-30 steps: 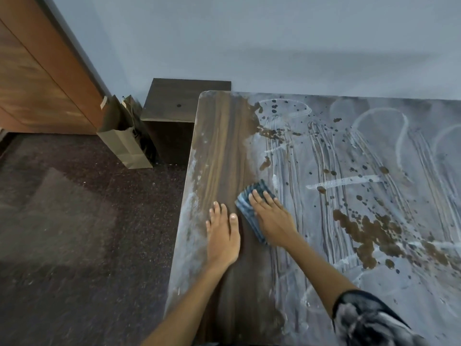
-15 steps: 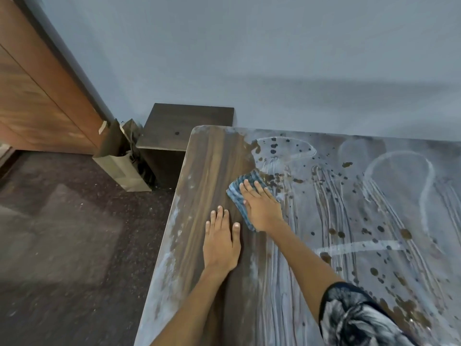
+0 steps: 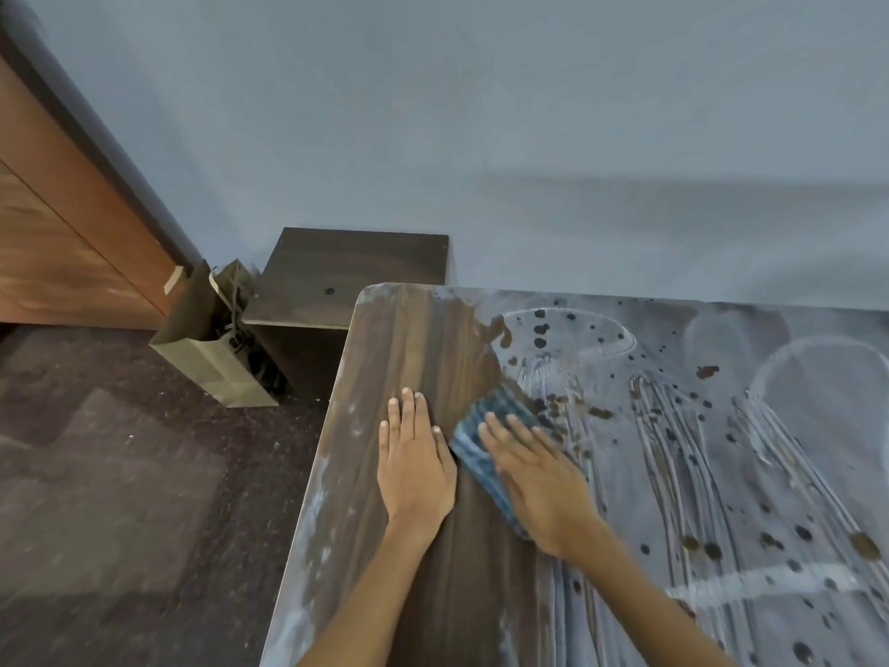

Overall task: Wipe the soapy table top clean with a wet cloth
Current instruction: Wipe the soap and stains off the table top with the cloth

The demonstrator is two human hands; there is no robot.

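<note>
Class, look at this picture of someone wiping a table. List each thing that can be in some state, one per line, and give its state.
Table top: a wiped dark strip on the left, soapy film and brown spots on the rest.
Blue cloth: bunched, pressed flat under the right hand.
Right hand: fingers straight, pressing on the cloth.
Left hand: flat on the wiped strip.
Paper bag: upright on the floor, open-topped.

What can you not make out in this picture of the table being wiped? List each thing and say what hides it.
- Cloth: the head view shows only part; the right hand lies flat over the rest.
- Table: cut off by the right and bottom edges, so how far the soap reaches is unknown.
- Paper bag: the contents are dark and too small to name.
- Right hand: blurred, so its fingertips are unclear.
- Table under the left hand: covered.
</note>
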